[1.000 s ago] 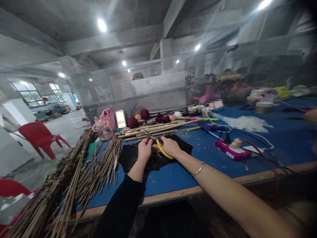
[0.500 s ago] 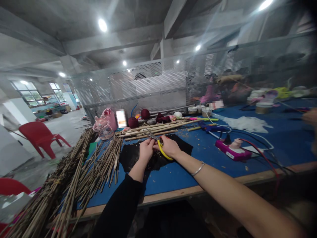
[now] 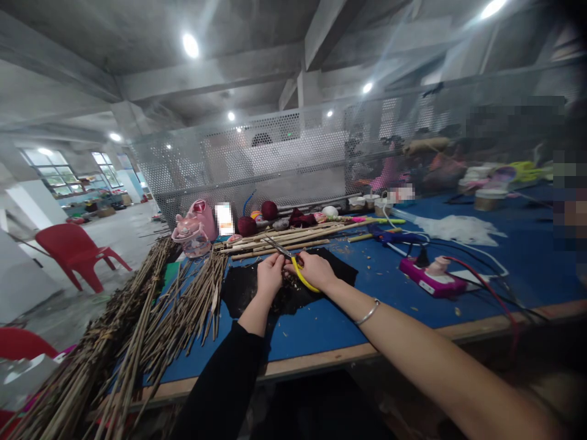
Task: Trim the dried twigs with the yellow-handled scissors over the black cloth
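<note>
My right hand is closed around yellow-handled scissors, whose blades point up and left at about the fingertips of my left hand. The left hand is curled in a pinch on something small that I cannot make out, right beside the blades. Both hands hover over a black cloth spread on the blue table, with bits of debris scattered on it. A black sleeve covers my left forearm; a thin bracelet rings my right wrist.
A big heap of thin brown sticks lies left of the cloth. Behind it lie longer bamboo sticks, dark red yarn balls and a pink kettle. A pink glue gun with cables sits right. A red chair stands off left.
Both hands have stayed over the black cloth, shifting only slightly up; the scissors' blades remain next to the left fingertips.
</note>
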Demonstrator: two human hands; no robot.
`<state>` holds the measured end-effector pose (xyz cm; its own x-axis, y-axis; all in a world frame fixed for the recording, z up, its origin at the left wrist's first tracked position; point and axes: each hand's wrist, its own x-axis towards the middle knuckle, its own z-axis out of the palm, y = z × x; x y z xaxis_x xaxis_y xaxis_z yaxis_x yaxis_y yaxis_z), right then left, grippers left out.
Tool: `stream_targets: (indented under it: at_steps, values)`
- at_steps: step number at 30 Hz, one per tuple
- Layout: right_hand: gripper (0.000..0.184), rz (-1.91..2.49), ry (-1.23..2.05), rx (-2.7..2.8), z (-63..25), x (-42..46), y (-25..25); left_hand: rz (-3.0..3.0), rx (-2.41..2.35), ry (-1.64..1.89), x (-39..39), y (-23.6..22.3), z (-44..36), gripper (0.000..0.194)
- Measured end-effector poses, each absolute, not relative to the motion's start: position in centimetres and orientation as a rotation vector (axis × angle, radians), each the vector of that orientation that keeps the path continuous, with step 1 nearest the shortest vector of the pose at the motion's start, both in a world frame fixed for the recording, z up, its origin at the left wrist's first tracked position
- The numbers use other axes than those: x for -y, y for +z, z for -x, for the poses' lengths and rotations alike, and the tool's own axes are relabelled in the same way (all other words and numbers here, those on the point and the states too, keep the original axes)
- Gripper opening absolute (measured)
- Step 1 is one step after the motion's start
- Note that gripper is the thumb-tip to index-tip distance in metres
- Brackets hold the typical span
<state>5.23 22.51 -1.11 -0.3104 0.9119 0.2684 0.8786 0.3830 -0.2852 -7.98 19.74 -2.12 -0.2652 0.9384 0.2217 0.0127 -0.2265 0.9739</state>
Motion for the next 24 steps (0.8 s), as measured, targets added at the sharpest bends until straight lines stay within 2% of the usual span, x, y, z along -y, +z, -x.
stream_targets:
  at_steps: [9, 24]
  values:
    - [0.058, 1.391, 0.192, 2.331, -5.5, -22.8, -1.4, -1.399, -1.191, 1.563, -20.0, -2.6, 8.0, 0.021]
    - [0.055, 1.387, 0.182, 2.353, -5.6, -22.7, -0.9, -1.357, -1.185, 1.586, -20.4, -3.1, 7.9, 0.019]
